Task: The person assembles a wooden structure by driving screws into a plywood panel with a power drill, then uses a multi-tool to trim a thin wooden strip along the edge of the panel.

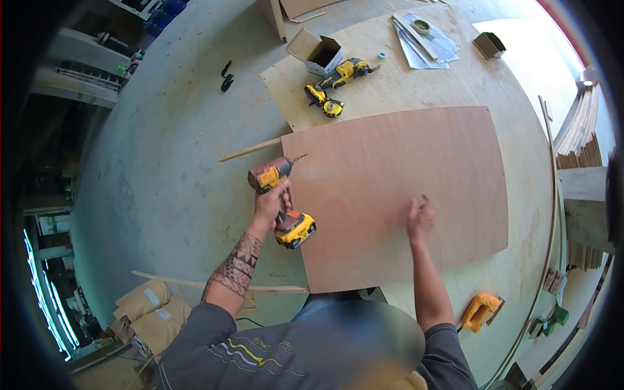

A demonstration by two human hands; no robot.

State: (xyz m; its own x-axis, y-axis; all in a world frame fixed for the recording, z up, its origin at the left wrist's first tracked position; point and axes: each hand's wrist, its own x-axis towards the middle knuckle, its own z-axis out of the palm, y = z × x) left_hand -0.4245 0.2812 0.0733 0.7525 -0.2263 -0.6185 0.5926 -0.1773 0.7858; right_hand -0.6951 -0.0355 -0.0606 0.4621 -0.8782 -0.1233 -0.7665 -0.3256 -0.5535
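My left hand (272,207) is wrapped round the handle of a cordless impact driver (272,174) with a yellow battery at its base. The driver's bit points right, over the left edge of a reddish-brown plywood panel (390,175). Above the right half of that panel is my right hand (421,220), its thumb and fingers loosely bent and a little apart; nothing shows between them. The panel lies in front of my body on a larger pale board, with a wooden strip (250,150) sticking out from under its left side.
Beyond the panel lie a yellow-black cordless power tool (344,73), an open box (316,55) and a tape roll (421,26) on plastic sheeting. An orange jigsaw (481,312) sits at lower right. Paper sacks (153,305) stand at lower left, near another wooden strip (214,284).
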